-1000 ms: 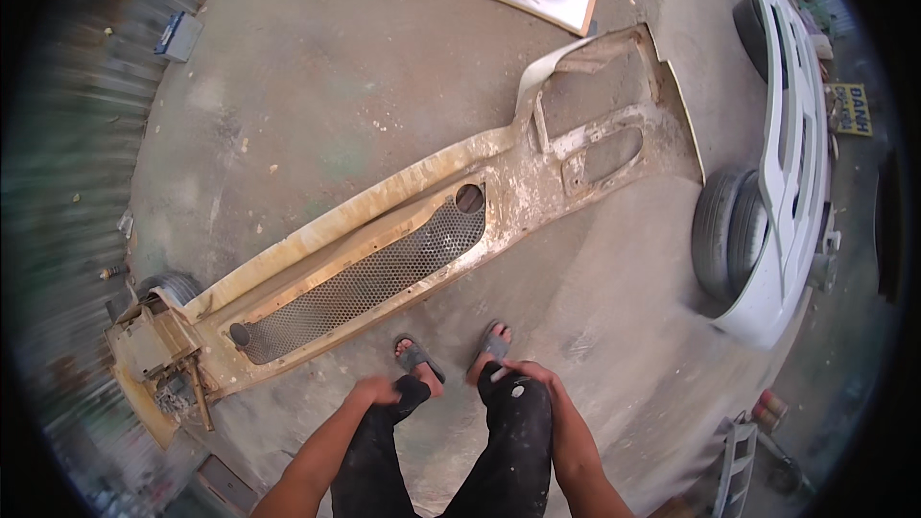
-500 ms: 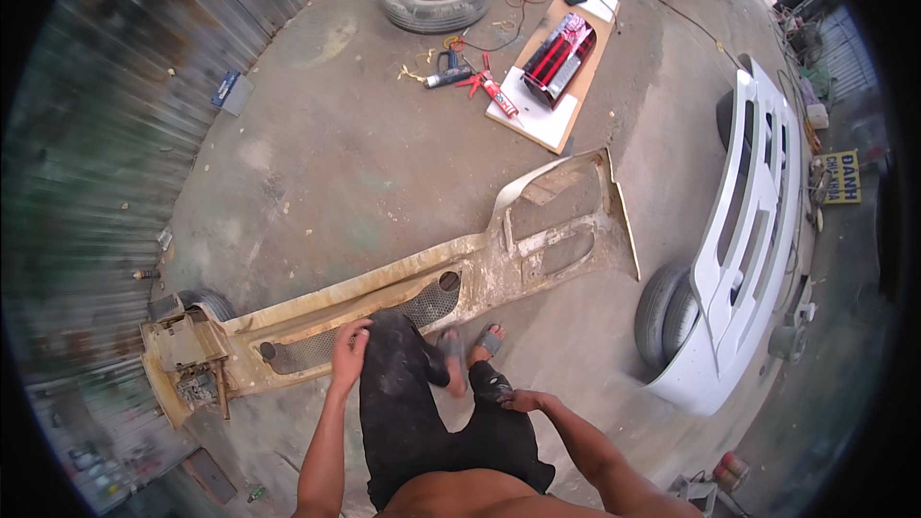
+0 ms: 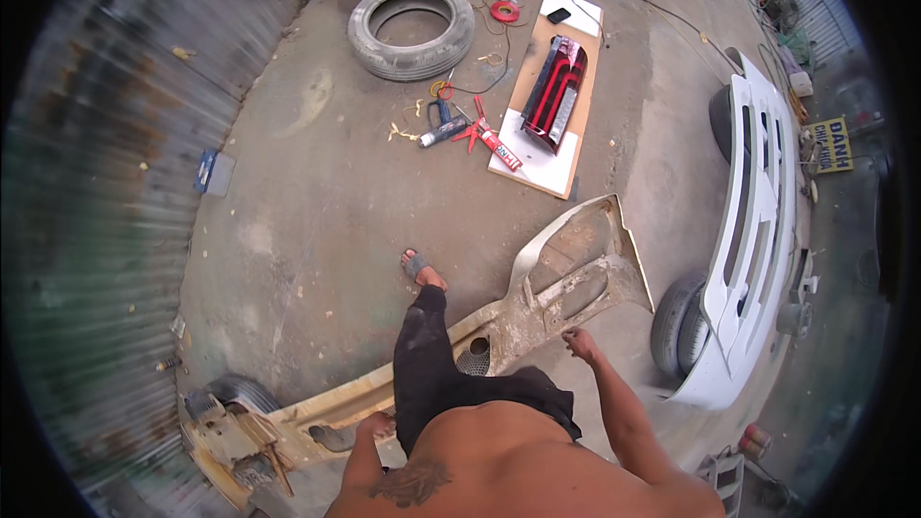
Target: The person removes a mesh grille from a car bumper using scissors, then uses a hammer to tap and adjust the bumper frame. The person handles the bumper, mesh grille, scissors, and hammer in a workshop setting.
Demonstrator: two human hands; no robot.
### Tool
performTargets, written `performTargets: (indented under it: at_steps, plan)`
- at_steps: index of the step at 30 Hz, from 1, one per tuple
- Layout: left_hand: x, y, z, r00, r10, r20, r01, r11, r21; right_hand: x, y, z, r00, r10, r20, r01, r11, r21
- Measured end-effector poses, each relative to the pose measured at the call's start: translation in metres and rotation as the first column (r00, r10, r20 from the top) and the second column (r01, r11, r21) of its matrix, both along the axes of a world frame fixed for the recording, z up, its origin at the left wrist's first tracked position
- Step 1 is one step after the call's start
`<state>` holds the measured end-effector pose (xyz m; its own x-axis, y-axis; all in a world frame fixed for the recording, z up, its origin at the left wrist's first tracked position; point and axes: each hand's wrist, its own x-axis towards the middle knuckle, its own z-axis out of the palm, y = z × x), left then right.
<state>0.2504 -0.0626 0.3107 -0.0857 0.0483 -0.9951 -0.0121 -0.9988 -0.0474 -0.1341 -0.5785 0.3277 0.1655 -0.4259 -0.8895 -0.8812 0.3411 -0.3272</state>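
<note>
An old, dirty beige car bumper (image 3: 523, 317) lies across the floor under me, and my left leg is astride it, with a sandalled foot on its far side. My left hand (image 3: 380, 425) hangs low over the left half of the bumper; its fingers are too small and blurred to read. My right hand (image 3: 581, 343) is in the air near the bumper's right end, fingers curled, with nothing seen in it. Ahead, a red and black tail light (image 3: 554, 96) rests on a white and brown board (image 3: 563, 168) with a black phone (image 3: 558, 15).
Left of the board lie a red caulking gun (image 3: 494, 144), a heat gun (image 3: 443, 132) and red tape (image 3: 505, 11). A loose tire (image 3: 460, 43) lies farther back. A white bumper (image 3: 720, 345) stands on tires at right. A corrugated wall (image 3: 125, 153) runs along the left.
I have straightened up and stepped my left foot over the beige bumper. Both hands have come off my knees; the right one has moved outward and forward.
</note>
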Motion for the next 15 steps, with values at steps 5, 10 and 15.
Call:
performTargets:
  at_steps: [5,10,15]
  plan:
    - [0.276,-0.196,0.024,0.750,0.332,0.571,0.062,0.825,-0.562,0.166,-0.028,0.051,0.939,-0.272,0.212,0.225,0.949,0.220]
    - [0.495,-0.463,0.123,0.464,0.160,0.871,0.491,0.772,-0.403,0.337,-0.148,0.070,0.967,-0.187,0.173,0.189,0.982,0.010]
    - [0.581,-0.664,0.109,0.532,0.094,0.841,0.586,0.677,-0.446,0.447,-0.217,0.030,0.957,0.131,0.258,-0.131,0.991,-0.017]
